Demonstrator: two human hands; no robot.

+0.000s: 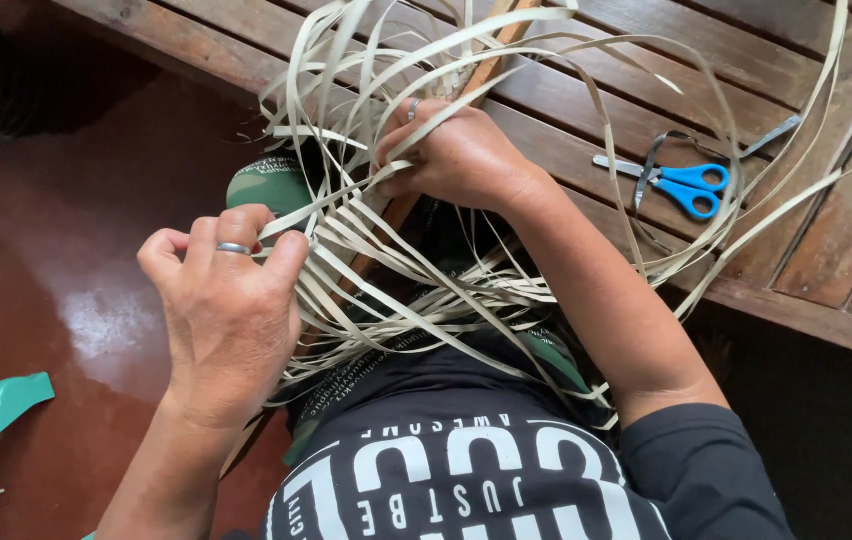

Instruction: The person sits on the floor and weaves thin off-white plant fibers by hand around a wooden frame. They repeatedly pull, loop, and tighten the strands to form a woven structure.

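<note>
Pale strips point(426, 290) are pinched tight by left hand point(231, 310), kept taut prob; right hand point(456, 155) is curled around far strands, scissors point(681, 185) parked right.

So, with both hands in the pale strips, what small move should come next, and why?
Probably the left hand should draw its pinched strip taut. The strips lie loose and tangled across the lap, and the right hand already presses the woven part down.

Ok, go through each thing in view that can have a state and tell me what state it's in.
Left hand: closed, pinching pale strips.
Right hand: closed, gripping strips.
Pale strips: loose, tangled, partly interwoven.
Blue-handled scissors: blades slightly apart, lying on the wooden slats, untouched.
</note>
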